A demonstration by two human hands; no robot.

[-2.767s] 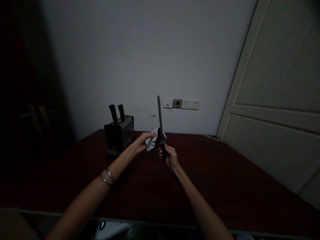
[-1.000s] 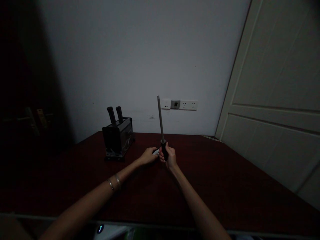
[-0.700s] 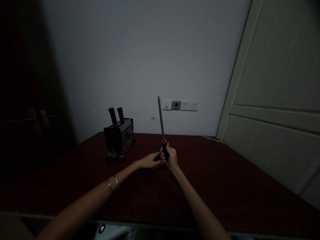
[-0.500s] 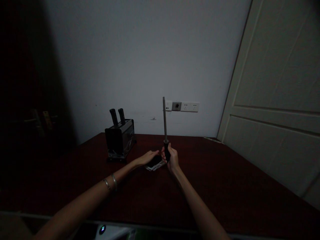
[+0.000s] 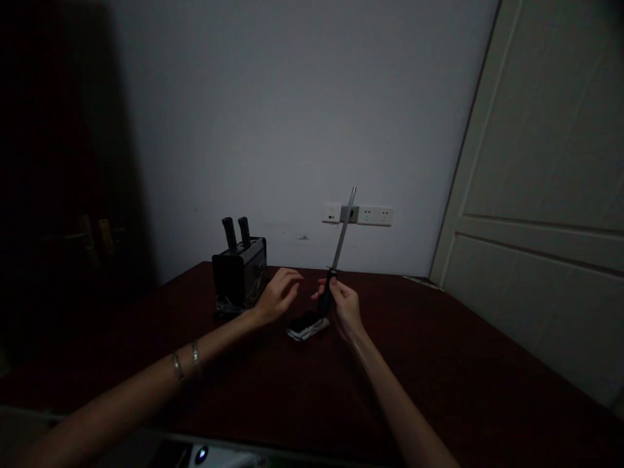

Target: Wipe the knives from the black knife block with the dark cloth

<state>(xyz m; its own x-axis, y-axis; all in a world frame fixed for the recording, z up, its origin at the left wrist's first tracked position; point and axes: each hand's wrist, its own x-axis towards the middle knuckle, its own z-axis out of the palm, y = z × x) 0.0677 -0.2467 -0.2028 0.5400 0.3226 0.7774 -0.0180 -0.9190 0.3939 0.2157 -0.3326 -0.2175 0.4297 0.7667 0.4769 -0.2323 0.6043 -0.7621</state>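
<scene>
My right hand (image 5: 344,305) grips the black handle of a honing steel (image 5: 344,237), a long thin metal rod that points up and leans to the right. My left hand (image 5: 279,296) is in the air to the left of the handle, fingers apart and nothing in them. Below and between the hands lies a small folded cloth (image 5: 308,330), dark on top with a pale edge, on the dark red table (image 5: 302,390). Left of my left hand stands a black knife block (image 5: 238,276) with two black handles sticking up from its top.
Behind the table rises a pale wall with a row of sockets (image 5: 374,216). A white panelled door (image 5: 536,195) is at the right. At the near edge, below the tabletop, a pale device with a lit round display (image 5: 201,454) shows.
My left hand has lifted off the cloth and moved left, its fingers now curved apart. The honing steel has tilted from nearly upright to leaning right. The view has shifted slightly.
</scene>
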